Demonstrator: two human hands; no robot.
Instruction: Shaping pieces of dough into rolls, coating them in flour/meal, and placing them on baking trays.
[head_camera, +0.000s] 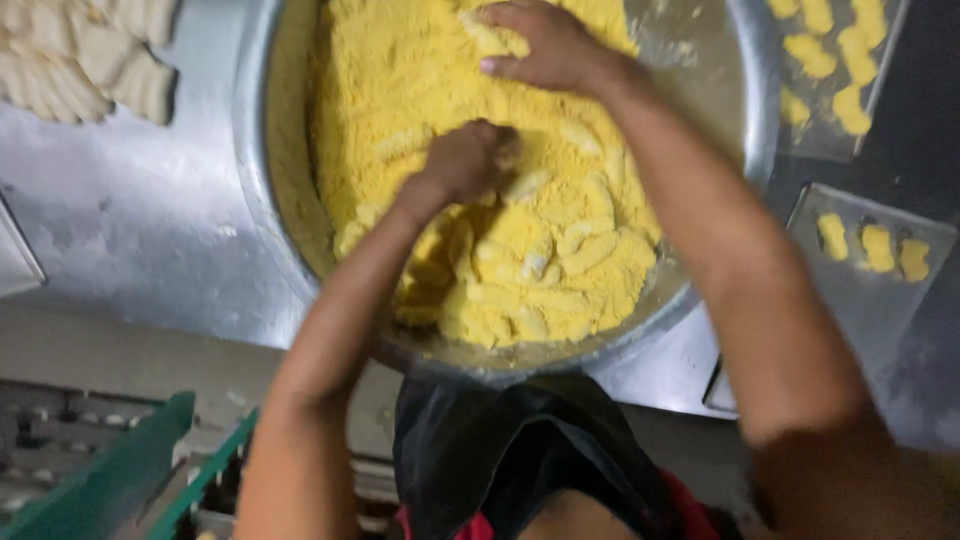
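Left hand (470, 160) fisted in crumb bowl (265, 190); pieces (590, 252) lie every way.

Yellow crumb coating (420, 90) fills the big steel bowl (262, 160); coated finger-shaped pieces (560, 260) lie heaped at the bowl's near rim.

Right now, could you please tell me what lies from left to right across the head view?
Pale uncoated pieces → left hand → right hand in the crumb bowl → tray of three yellow pieces.
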